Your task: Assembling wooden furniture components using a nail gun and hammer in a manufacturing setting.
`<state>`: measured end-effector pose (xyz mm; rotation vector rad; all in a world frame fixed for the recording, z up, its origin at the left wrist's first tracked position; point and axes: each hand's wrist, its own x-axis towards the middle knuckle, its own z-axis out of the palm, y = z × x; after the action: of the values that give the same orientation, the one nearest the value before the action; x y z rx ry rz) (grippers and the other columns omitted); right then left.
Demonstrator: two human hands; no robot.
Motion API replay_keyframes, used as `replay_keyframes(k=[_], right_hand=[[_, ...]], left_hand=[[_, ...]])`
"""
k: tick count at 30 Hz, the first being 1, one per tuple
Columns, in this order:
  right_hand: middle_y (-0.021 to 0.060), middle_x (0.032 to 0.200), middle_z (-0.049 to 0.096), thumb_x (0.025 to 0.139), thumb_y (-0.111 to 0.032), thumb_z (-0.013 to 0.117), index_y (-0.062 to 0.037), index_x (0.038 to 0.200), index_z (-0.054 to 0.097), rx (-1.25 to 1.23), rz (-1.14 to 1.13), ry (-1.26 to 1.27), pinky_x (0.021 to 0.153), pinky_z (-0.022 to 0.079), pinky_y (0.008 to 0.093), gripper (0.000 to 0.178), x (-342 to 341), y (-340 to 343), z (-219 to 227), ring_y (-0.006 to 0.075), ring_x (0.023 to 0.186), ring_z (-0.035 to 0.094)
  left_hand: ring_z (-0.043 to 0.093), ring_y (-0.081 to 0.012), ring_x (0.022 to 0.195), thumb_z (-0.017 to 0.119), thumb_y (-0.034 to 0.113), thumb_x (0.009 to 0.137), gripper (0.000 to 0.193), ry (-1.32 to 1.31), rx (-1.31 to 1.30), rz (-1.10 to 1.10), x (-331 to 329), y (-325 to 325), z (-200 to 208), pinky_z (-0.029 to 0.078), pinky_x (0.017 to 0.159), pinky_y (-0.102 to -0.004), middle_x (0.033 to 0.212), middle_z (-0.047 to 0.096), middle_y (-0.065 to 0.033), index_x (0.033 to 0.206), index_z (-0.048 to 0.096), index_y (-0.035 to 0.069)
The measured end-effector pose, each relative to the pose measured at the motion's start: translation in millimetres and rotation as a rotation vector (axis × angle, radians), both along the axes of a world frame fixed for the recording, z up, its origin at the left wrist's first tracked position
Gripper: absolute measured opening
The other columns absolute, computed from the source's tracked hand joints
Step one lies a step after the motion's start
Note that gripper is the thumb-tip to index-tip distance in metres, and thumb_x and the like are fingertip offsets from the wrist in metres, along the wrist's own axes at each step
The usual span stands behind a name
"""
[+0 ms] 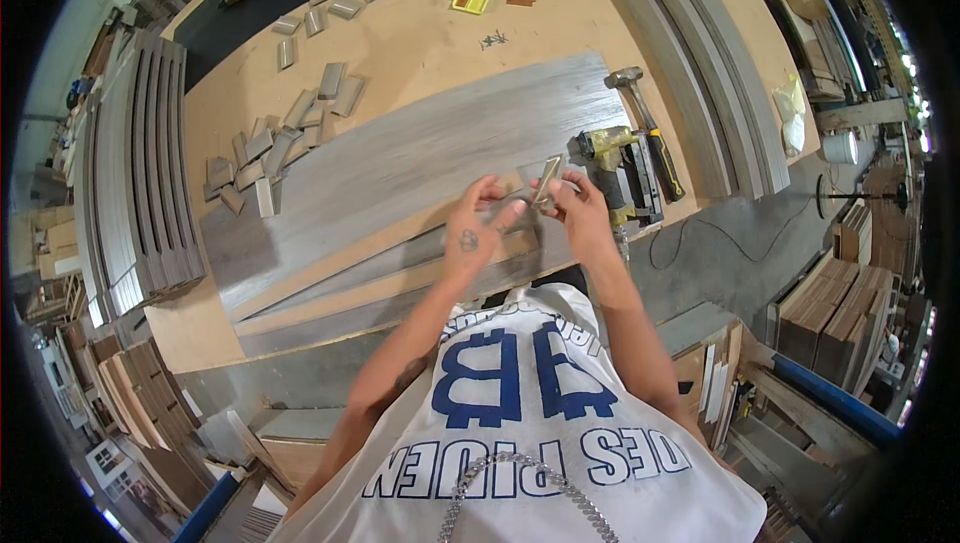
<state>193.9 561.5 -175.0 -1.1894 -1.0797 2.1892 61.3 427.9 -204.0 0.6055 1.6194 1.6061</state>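
Note:
My right hand (578, 207) pinches a small grey wood block (549, 179), tilted up above the front part of the table. Just left of it is my left hand (485, 221), its fingers curled but apart; it is slightly blurred, and nothing shows in its grip. Beneath both hands lie a wide grey-stained panel (400, 133) and narrow grey and tan strips (390, 268), set at a slight angle to each other. Close to my right hand, a yellow-and-black nail gun (607, 148) rests on its side beside a hammer (655, 133).
Loose small grey blocks (290, 128) pile up at the left, and more form a line toward the back. A yellow tray (470, 0) and some nails (492, 41) lie beyond the panel. Long grey mouldings are stacked at left (140, 173) and right (690, 53).

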Motion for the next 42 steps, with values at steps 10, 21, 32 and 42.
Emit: replay_keyframes(k=[10,21,32,42], right_hand=[[0.0192,0.098,0.066,0.101,-0.037,0.053,0.0056,0.118,0.056,0.354,0.092,-0.542,0.078,0.057,0.0397,0.046,40,26,-48,0.0282,0.09,0.07],[0.0173,0.097,0.063,0.085,-0.019,0.072,-0.0048,0.129,0.053,1.191,0.39,-0.867,0.075,0.051,0.0492,0.05,30,32,-65,0.0393,0.091,0.064],[0.0155,0.098,0.065,0.083,-0.018,0.071,-0.0122,0.127,0.058,1.109,0.84,-0.574,0.078,0.052,0.0466,0.047,1,27,-40,0.0366,0.092,0.065],[0.0152,0.093,0.064,0.078,-0.016,0.073,-0.0137,0.126,0.063,1.058,0.796,-0.484,0.078,0.051,0.044,0.049,4,31,-52,0.0352,0.087,0.064]], left_hand=[[0.045,-0.034,0.121,0.07,0.037,0.087,0.061,1.128,-0.484,-0.402,-47,-20,-39,0.036,0.102,-0.0463,0.13,0.051,-0.0149,0.132,0.054,-0.001],[0.057,-0.0408,0.109,0.065,0.038,0.091,0.053,1.006,-0.424,-0.473,-70,-20,-11,0.048,0.093,-0.0463,0.125,0.056,-0.0196,0.128,0.054,0.002],[0.058,-0.0372,0.11,0.074,0.033,0.084,0.049,1.123,-0.315,-0.507,-62,-20,-15,0.049,0.091,-0.0451,0.122,0.059,-0.0161,0.119,0.061,0.002],[0.055,-0.0339,0.116,0.073,0.031,0.083,0.05,1.167,-0.264,-0.547,-47,-20,-21,0.046,0.099,-0.0432,0.125,0.06,-0.0158,0.12,0.062,-0.001]])
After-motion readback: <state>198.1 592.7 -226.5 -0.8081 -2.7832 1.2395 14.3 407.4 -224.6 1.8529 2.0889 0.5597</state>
